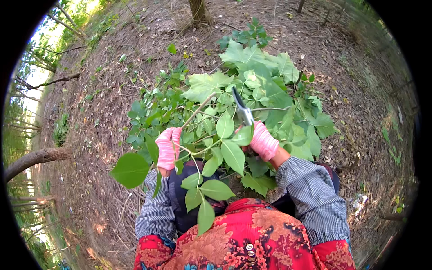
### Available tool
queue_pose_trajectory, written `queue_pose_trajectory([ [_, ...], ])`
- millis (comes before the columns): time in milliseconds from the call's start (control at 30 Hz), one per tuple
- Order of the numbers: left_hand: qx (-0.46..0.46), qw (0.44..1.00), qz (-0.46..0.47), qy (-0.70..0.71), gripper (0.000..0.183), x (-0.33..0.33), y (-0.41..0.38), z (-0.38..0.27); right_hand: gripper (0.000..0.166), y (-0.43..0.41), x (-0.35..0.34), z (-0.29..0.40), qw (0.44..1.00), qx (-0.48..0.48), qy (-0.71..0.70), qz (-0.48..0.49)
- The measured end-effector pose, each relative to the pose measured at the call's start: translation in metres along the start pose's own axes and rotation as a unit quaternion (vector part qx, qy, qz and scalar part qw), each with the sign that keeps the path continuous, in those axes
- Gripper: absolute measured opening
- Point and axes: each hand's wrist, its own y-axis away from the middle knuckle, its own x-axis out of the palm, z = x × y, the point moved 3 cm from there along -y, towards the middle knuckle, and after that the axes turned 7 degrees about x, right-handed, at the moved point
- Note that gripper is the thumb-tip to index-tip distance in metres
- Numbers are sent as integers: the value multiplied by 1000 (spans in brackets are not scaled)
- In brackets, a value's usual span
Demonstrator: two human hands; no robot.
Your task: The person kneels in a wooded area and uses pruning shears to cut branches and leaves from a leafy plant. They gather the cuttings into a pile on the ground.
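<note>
My left hand (168,148), in a pink knit glove, is closed around a leafy branch (199,110). The branch's bare cut end points up and away, and its broad green leaves (233,157) hang over my knees and lap. My right hand (262,140), gloved alike, grips pruning shears (243,109), with the blades pointing away from me and the handles mostly hidden by the hand and a leaf. The blades are just right of the branch's bare end, apart from it. Beneath and beyond both hands lies a heap of cut leafy branches (280,94), some with large lobed leaves.
A tree trunk (199,12) stands beyond the heap. At the left, a thick bare limb (37,160) reaches in over the ground. Dry leaves and twigs litter the soil, with thin sticks (123,216) beside my left arm.
</note>
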Motion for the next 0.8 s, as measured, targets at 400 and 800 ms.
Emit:
queue_pose_trajectory([
  [400,-146,859,117,476,25,7,-56,15,25,0,-2,-5,965,-141,195,108],
  [800,-129,921,180,321,12,18,-25,-27,30,-9,-3,-8,973,-168,87,128],
])
